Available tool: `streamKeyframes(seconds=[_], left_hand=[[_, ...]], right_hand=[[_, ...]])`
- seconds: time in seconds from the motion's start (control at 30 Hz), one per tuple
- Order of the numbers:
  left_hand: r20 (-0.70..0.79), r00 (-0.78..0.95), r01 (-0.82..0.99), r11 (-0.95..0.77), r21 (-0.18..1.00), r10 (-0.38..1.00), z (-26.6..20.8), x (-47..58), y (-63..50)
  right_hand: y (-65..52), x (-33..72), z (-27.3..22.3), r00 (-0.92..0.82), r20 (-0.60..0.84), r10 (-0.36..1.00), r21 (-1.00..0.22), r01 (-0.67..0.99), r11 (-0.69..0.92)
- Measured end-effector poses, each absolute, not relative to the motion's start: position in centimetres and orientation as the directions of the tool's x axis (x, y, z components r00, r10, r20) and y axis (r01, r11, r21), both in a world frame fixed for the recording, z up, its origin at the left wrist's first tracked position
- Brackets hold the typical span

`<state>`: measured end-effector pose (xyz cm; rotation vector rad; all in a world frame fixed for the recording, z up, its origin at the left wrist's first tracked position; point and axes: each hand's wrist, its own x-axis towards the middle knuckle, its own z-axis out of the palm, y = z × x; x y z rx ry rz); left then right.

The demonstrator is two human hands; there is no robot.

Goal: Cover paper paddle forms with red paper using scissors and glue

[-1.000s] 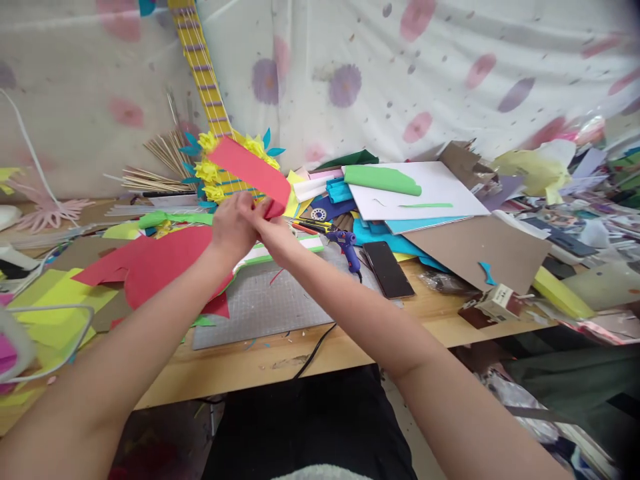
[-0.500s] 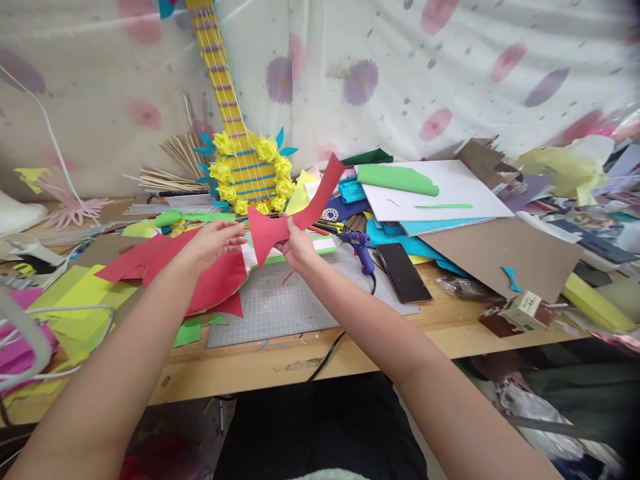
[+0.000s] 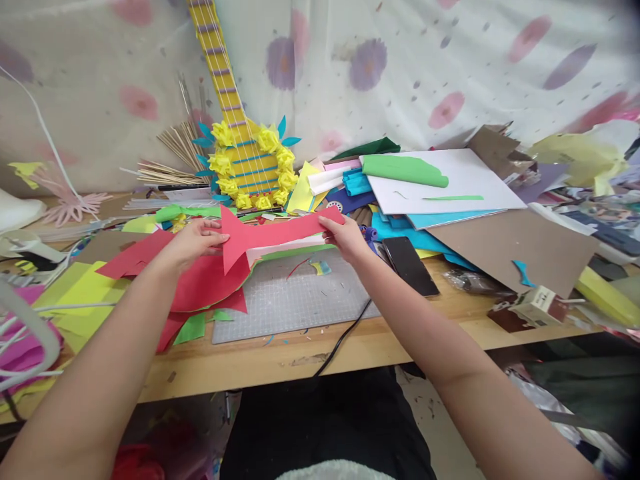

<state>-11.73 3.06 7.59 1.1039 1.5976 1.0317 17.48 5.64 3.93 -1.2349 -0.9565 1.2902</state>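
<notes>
A long red paper strip [image 3: 285,231] with a flared left end is stretched between my two hands. My left hand [image 3: 196,241] pinches the flared end, and my right hand [image 3: 346,237] grips the narrow end between thumb and fingers. Beneath the strip lies a red guitar-like body [image 3: 215,283] with green edging, and its white-and-green neck [image 3: 287,249] reaches right, partly covered by the strip. The grey cutting mat [image 3: 295,303] shows below. A purple glue gun [image 3: 370,233] is mostly hidden behind my right hand.
A yellow paper guitar [image 3: 250,167] with yellow flowers leans at the back wall. Phone [image 3: 410,265], white board [image 3: 450,173] and brown cardboard [image 3: 505,247] lie on the right. Yellow sheets [image 3: 90,293] sit left. A black cord [image 3: 345,340] crosses the table's front edge.
The red strip has swung from upright and curled to nearly level along the neck. My right hand has moved right to its far end; my left hand has closed on the flared end.
</notes>
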Motion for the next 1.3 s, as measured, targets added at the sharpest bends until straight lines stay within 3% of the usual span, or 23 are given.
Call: streamKeyframes(seconds=[0.13, 0.23, 0.33, 0.43, 0.53, 0.8, 0.97, 1.13, 1.3], left_hand=[[-0.221, -0.188, 0.238, 0.263, 0.935, 0.957, 6.8, -11.2, 3.3], [-0.234, -0.203, 0.268, 0.284, 0.921, 0.951, 6.9, -10.7, 3.4], [-0.24, -0.217, 0.315, 0.301, 0.9, 0.946, 7.5, -10.0, 3.2], [-0.234, -0.244, 0.411, 0.319, 0.854, 0.941, 7.5, -9.5, 3.2], [-0.199, -0.245, 0.504, 0.3, 0.81, 0.949, 6.9, -9.4, 3.3], [-0.197, -0.25, 0.527, 0.304, 0.794, 0.948, 6.5, -9.1, 3.5], [-0.194, -0.251, 0.539, 0.303, 0.786, 0.949, 6.3, -9.5, 3.7], [-0.197, -0.263, 0.506, 0.309, 0.805, 0.944, 5.5, -9.9, 3.8], [-0.241, -0.278, 0.369, 0.335, 0.867, 0.93, 4.8, -10.4, 3.8]], right_hand=[[5.6, 20.1, 3.0, 0.081, -0.086, 0.993, -0.994, 0.053, -0.091], [5.6, 20.5, 2.8, 0.07, 0.016, 0.997, -0.937, 0.348, -0.009], [5.5, 20.3, 3.2, 0.08, 0.181, 0.98, -0.719, 0.691, 0.076], [5.5, 20.1, 3.5, 0.038, 0.243, 0.969, -0.517, 0.85, 0.096], [5.7, 20.4, 3.5, -0.015, 0.192, 0.981, -0.4, 0.912, 0.092], [6.5, 21.5, 4.0, -0.185, 0.083, 0.979, -0.148, 0.97, 0.195], [6.6, 21.0, 4.0, -0.211, 0.01, 0.977, -0.069, 0.975, 0.211], [6.1, 20.5, 2.4, -0.145, 0.046, 0.988, -0.093, 0.985, 0.148], [4.8, 20.1, 1.0, 0.07, 0.124, 0.99, -0.357, 0.934, -0.022]])
